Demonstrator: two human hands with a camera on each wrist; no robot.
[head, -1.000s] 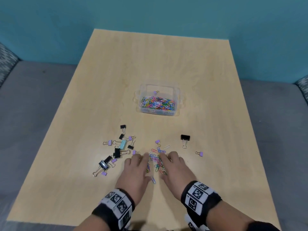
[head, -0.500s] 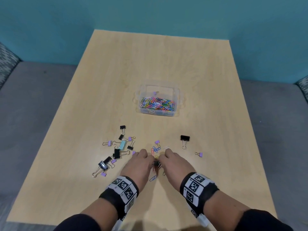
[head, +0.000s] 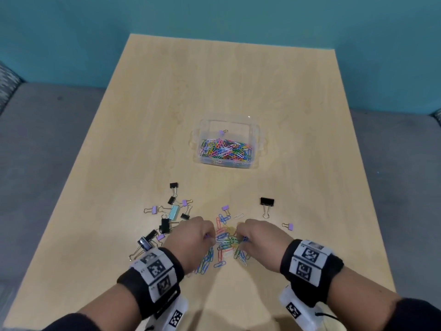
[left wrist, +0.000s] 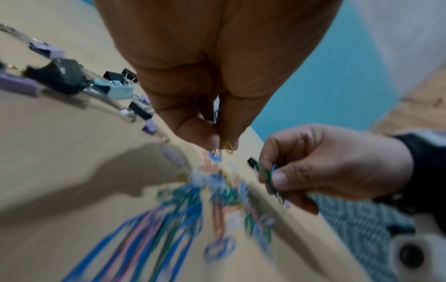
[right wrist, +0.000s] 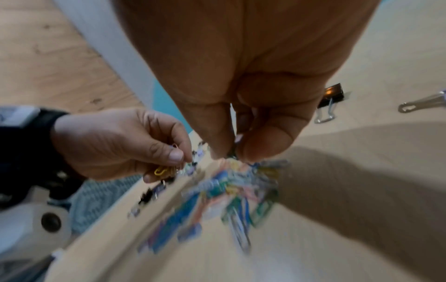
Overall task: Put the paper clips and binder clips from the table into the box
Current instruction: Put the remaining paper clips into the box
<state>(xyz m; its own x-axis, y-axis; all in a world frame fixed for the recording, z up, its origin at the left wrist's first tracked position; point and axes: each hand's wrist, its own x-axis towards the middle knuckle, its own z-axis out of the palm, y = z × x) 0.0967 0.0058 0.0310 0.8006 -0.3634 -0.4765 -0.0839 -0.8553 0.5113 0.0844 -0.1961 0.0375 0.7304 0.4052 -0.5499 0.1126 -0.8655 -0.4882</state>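
A clear plastic box (head: 254, 161) mid-table holds many coloured paper clips and one purple binder clip. Loose paper clips (head: 224, 244) lie in a small heap near the table's front. My left hand (head: 207, 236) (left wrist: 220, 147) hovers just left of the heap and pinches a few paper clips, one of them yellow. My right hand (head: 241, 237) (right wrist: 233, 154), just right of the heap, pinches a few more, green and blue. Black, purple and pale blue binder clips (head: 167, 218) are scattered left of my left hand.
A large black binder clip (head: 266, 204) and a small purple one (head: 288, 226) lie right of the heap, another purple one (head: 225, 209) beyond it. The wooden table (head: 226, 87) stands against a teal wall, with grey cushions on both sides.
Both hands went from lying flat over the heap to closing their fingers on clips. They have lifted slightly off the table and drawn apart, so the heap shows between them.
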